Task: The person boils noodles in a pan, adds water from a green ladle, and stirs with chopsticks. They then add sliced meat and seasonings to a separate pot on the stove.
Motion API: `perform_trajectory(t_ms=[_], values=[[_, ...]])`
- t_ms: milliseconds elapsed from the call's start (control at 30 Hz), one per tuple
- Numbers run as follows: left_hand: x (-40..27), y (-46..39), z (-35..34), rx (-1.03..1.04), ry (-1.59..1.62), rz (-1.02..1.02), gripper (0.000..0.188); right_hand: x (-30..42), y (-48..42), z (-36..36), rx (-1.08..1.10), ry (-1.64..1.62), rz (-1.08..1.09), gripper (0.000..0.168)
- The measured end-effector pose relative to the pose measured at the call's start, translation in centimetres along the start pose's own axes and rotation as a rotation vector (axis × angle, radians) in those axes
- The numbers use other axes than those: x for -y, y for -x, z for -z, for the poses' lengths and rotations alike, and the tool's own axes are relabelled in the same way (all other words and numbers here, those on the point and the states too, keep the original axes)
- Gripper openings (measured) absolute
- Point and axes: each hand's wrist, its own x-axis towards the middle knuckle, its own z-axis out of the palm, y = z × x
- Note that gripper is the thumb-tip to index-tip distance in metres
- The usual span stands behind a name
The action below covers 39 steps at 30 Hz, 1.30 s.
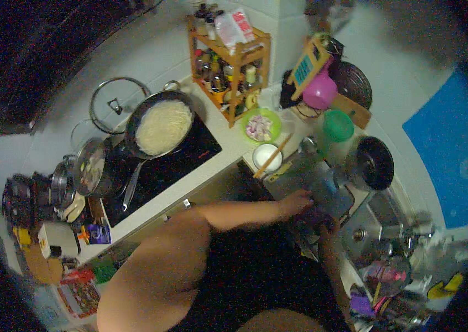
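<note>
My left hand (298, 202) reaches over the counter corner, its fingers blurred beside a grey, board-like surface (321, 193). Close to it on the right is my right hand (328, 227), dark and smeared by motion. Whether either hand grips anything is too blurred to tell. Beyond the left hand, a pair of wooden chopsticks (278, 149) lies across a round bowl with white contents (263, 158). Behind that, a lime-green bowl (278, 132) holds pale pinkish chopped pieces (259, 127).
A frying pan (133, 182) full of pale noodles (163, 126) sits on the black cooktop (192, 145), a glass lid (102, 97) behind it. Left of it stands a pot (79, 176). A wooden bottle rack (234, 74) fills the corner. Rightward are a black pan (372, 162) and a sink (352, 249).
</note>
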Motion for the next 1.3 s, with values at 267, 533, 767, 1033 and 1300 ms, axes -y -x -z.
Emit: perform_trajectory(t_ms=[267, 533, 767, 1033, 1300], values=[[-3.8, 2.4, -3.0, 0.381, -0.123, -0.181, 0.051, 2.0, -5.1, -0.9, 0.294, 0.061, 0.493, 0.033], [-10.9, 7.0, 3.5, 0.266, 0.075, -0.304, 0.065, -2.9, -8.7, 6.2, -0.362, 0.302, 0.201, 0.043], [-17.4, 8.4, 21.7, -0.364, -0.136, -0.224, 0.051, -0.8, -7.2, 4.3, -0.037, 0.963, 0.195, 0.046], [-21.4, -0.2, 47.2, -0.8, -0.708, 0.028, 0.033, 2.0, -9.1, 1.2, -0.3, 0.755, 0.416, 0.04], [-15.6, -11.3, 65.0, -1.075, -0.966, 0.354, 0.022, 10.5, -9.2, -8.3, -0.196, 0.718, 0.507, 0.04]])
